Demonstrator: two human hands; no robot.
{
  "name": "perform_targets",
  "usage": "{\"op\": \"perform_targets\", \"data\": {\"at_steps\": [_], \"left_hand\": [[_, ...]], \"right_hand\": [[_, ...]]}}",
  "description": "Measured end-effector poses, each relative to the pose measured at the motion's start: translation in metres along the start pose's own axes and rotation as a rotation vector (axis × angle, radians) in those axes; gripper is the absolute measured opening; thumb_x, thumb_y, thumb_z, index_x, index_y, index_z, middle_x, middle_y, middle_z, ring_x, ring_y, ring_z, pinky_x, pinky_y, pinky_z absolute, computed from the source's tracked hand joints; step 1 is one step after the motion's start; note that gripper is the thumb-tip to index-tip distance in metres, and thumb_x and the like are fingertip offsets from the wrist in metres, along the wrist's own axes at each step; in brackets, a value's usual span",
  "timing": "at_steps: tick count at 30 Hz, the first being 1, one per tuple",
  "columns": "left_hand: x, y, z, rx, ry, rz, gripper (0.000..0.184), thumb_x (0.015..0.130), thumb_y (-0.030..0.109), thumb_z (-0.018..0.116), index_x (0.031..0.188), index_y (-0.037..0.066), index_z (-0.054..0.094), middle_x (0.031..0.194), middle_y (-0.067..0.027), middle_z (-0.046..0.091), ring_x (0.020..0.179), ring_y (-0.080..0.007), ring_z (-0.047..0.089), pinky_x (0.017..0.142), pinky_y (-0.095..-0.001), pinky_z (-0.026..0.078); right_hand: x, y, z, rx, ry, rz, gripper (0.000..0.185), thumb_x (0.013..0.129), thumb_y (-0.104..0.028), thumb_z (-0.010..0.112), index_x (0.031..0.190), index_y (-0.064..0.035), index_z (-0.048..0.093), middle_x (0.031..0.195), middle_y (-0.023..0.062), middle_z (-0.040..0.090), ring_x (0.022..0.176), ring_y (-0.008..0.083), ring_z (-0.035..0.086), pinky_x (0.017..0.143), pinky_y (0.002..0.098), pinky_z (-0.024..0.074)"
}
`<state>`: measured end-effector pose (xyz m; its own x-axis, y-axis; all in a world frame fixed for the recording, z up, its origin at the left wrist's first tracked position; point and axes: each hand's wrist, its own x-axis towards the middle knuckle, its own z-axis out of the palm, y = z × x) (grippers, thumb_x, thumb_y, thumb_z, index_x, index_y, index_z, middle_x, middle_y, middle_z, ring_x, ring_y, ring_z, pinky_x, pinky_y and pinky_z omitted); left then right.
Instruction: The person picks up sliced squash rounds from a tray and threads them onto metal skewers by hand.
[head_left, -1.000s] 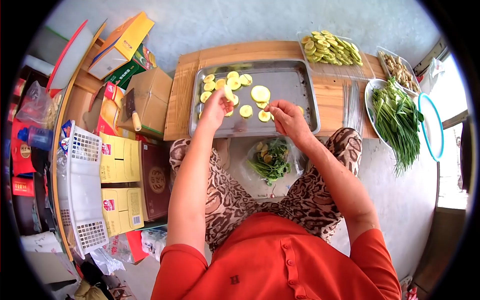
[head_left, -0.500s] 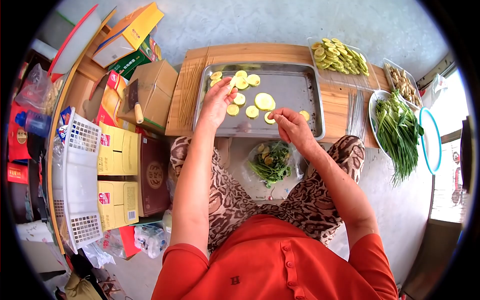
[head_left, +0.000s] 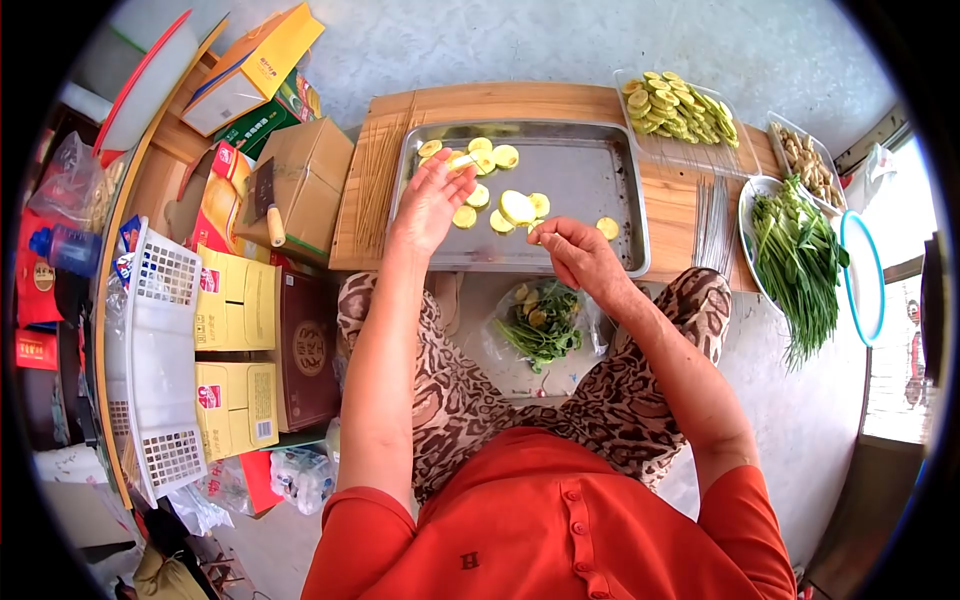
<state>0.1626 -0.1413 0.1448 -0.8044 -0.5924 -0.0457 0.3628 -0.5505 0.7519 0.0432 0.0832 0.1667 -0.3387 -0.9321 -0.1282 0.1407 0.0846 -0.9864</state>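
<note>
Several yellow-fleshed squash slices (head_left: 506,157) strewn across the left half and centre of a shallow steel tray (head_left: 590,165), plus one apart at lower right. Tray flat on a wood-grain table (head_left: 665,210). Left hand (head_left: 430,205) over the tray's left side, palm turned up, fingers loosely parted; one slice right at the fingertips, impossible to tell if gripped or merely overlapped. Right hand (head_left: 580,258) at the tray's near edge, fingers curled closed, thumb against forefinger, tips beside a small slice; impossible to tell if pinching anything thin. Just past those tips, a larger-looking slice, overlapping its neighbours in view.

On the table's left end, thin wooden skewers (head_left: 378,180); right of the tray, grey metal skewers (head_left: 712,225). Farther right and back, a heap of similar slices (head_left: 680,110) in a clear plastic tray (head_left: 690,156); next to it, knobbly tan pieces (head_left: 806,165). At far right, long leafy greens (head_left: 800,260) spilling over a white dish (head_left: 762,190). Off left, a wooden-handled cleaver (head_left: 263,188) against a cardboard box (head_left: 305,180).
</note>
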Motion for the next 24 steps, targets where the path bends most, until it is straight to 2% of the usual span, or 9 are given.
{"op": "perform_targets", "data": {"at_steps": [3, 9, 24], "left_hand": [[0.006, -0.005, -0.003, -0.144, -0.004, 0.035, 0.046, 0.087, 0.024, 0.062, 0.123, -0.001, 0.047, 0.121, -0.0162, 0.051, 0.114, -0.0262, 0.049, 0.100, -0.0376, 0.041], [0.008, -0.008, 0.006, -0.346, 0.056, 0.069, 0.043, 0.091, 0.020, 0.054, 0.122, -0.007, 0.045, 0.125, -0.0212, 0.048, 0.116, -0.0304, 0.047, 0.101, -0.0401, 0.040], [0.016, -0.017, 0.012, -0.407, 0.109, 0.091, 0.034, 0.092, 0.016, 0.045, 0.117, -0.007, 0.046, 0.123, -0.0246, 0.048, 0.113, -0.0330, 0.049, 0.099, -0.0401, 0.042]], "right_hand": [[-0.001, -0.001, 0.001, -0.011, -0.019, -0.003, 0.017, 0.096, -0.016, 0.047, 0.096, -0.0047, 0.060, 0.053, -0.0070, 0.040, 0.042, 0.0019, 0.034, 0.039, 0.0193, 0.0261], [-0.002, 0.001, 0.003, 0.003, -0.020, -0.007, 0.017, 0.096, -0.016, 0.047, 0.096, -0.0052, 0.060, 0.053, -0.0072, 0.040, 0.042, 0.0019, 0.033, 0.039, 0.0193, 0.0253], [-0.003, -0.002, 0.009, -0.011, 0.002, 0.036, 0.019, 0.097, -0.017, 0.045, 0.097, -0.0051, 0.060, 0.051, -0.0071, 0.038, 0.041, 0.0022, 0.031, 0.040, 0.0187, 0.0259]]}}
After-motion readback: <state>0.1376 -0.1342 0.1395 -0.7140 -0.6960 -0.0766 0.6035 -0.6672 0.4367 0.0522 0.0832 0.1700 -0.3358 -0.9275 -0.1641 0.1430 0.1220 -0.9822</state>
